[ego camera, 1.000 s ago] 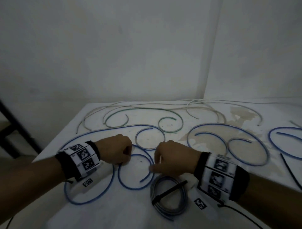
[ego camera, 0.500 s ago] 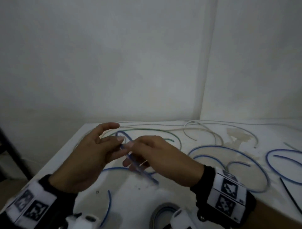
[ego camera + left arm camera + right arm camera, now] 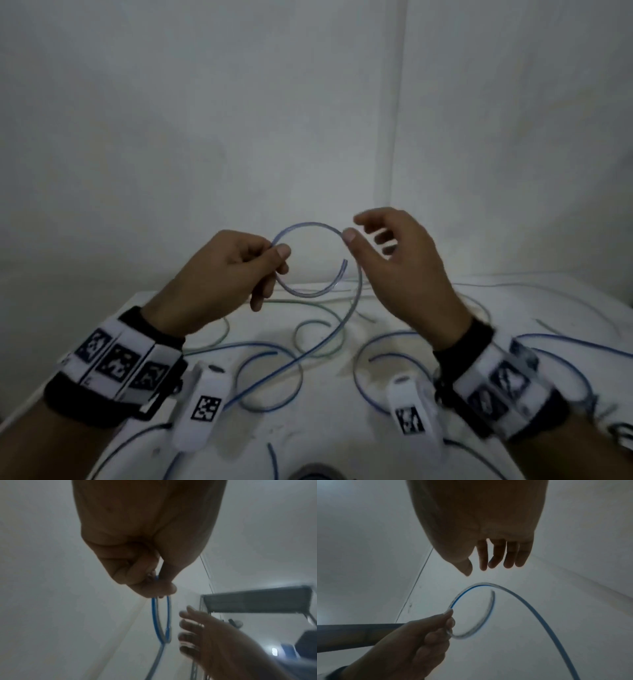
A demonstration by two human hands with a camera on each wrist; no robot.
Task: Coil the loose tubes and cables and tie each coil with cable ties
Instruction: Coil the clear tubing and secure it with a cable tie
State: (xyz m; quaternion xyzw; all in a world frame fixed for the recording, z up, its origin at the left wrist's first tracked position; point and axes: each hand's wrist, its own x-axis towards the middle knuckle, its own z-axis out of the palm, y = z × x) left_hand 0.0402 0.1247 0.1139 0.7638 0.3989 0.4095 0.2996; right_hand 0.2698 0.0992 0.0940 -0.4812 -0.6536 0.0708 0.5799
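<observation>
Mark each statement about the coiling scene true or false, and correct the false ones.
1. The left hand pinches the blue-striped clear tube. True.
2. The right hand is clenched in a fist round the tube. False: its fingers are spread and relaxed; the right wrist view shows it gripping nothing.
3. The held tube forms a raised loop above the table. True.
4. A cable tie already binds the held loop. False: no tie shows on it.
5. Other loose tubes lie on the table. True.

A white table (image 3: 342,442) stands against pale walls (image 3: 205,120).
</observation>
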